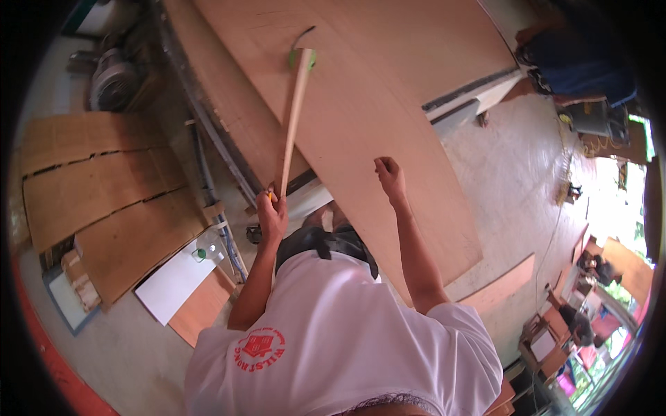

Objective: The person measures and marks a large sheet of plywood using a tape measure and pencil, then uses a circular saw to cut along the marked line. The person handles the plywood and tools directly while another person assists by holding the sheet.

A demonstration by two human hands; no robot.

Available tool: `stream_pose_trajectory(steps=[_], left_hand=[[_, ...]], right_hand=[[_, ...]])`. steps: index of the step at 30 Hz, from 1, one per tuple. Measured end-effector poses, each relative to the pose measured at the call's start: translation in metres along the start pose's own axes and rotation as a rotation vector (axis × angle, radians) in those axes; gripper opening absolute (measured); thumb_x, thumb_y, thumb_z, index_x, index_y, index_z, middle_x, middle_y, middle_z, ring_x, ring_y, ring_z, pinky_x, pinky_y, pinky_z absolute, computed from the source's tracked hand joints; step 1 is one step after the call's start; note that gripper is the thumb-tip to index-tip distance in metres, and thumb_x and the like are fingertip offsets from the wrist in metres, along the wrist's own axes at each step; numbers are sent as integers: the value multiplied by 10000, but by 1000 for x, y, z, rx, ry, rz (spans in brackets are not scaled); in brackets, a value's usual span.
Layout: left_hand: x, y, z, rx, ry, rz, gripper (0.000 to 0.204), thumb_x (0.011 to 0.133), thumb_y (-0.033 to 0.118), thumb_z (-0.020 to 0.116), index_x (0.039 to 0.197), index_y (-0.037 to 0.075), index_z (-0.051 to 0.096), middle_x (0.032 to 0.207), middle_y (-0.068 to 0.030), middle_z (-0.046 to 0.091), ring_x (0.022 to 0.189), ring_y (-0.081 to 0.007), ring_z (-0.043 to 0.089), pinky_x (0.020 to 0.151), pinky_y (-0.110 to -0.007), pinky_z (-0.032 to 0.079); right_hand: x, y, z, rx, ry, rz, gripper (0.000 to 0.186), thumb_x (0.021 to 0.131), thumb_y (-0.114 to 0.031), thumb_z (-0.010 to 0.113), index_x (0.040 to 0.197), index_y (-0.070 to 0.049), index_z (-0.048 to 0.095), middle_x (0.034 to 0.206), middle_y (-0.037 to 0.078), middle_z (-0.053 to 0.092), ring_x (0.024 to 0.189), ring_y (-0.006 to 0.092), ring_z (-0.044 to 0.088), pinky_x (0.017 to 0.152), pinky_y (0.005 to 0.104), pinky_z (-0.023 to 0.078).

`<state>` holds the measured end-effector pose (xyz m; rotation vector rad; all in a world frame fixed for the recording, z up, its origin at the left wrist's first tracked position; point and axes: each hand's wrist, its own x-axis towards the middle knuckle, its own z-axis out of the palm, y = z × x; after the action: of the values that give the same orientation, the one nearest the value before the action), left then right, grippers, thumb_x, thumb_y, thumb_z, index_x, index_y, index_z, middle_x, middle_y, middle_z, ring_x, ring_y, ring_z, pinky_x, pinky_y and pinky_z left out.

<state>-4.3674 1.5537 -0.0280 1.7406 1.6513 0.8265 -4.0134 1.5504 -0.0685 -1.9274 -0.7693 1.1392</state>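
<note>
The left hand [271, 216] is closed around the near end of a long wooden strip [295, 114], with an orange pencil [270, 196] also between its fingers. This hand is by the near left corner of the worktop [232, 104]. The strip slants away from it over the worktop's near edge, and its far end is on a large brown board [368, 118], at a small green object [312, 59] with a thin dark strand [302, 35] curving from it.

The board lies at a slant across the worktop, its rounded near end jutting well past the near edge. The right hand [390, 177] is over this jutting part, fingers curled into a loose fist; whether it encloses anything or touches the board cannot be told.

Off the worktop's left edge are brown cardboard sheets [104, 187], with a motor [113, 80] beyond them. Nearer the person, a clear bottle [210, 255] is at a white panel [177, 281]. A flat plank [503, 283] lies on the floor [513, 180] to the right. Beyond the worktop's near right corner is another person [579, 59] in dark blue clothing.
</note>
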Motion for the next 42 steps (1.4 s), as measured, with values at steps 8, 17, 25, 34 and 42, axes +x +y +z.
stream_pose_trajectory(steps=[8,17,25,34,42], left_hand=[[14,49,99,62,-261,229,502,885,-9,697,1361,30,543,1113,-129,649,1015,-315,570,909,-451,450],[28,32,108,99,-115,213,481,891,61,744,1326,19,543,1162,-165,637,1080,-317,561,948,-448,450],[1,8,88,-527,-191,-550,342,937,126,771,940,37,441,1199,-186,647,952,-265,664,785,-400,530],[12,7,87,-314,-310,-452,338,967,143,744,896,40,430,1126,-118,688,796,-182,511,749,-333,462],[17,1,88,-350,-268,-429,316,1007,145,695,934,30,410,1158,-158,673,835,-185,506,838,-317,478]], right_hand=[[114,19,-57,-59,526,-172,322,1002,-286,638,1083,18,708,936,139,726,881,233,687,800,346,519],[173,40,-107,-493,552,-198,502,1000,-376,652,1358,-25,621,1187,127,706,1137,259,618,1039,399,422],[162,23,-97,13,430,-186,455,1075,-288,573,1432,-7,562,1349,86,630,1220,167,572,1044,315,447],[163,7,-84,-32,425,-182,523,1077,-331,573,1475,3,513,1439,101,568,1332,196,511,1134,338,385],[175,0,-72,-73,447,-220,494,1081,-317,574,1470,-15,523,1407,90,595,1301,176,528,1122,330,395]])
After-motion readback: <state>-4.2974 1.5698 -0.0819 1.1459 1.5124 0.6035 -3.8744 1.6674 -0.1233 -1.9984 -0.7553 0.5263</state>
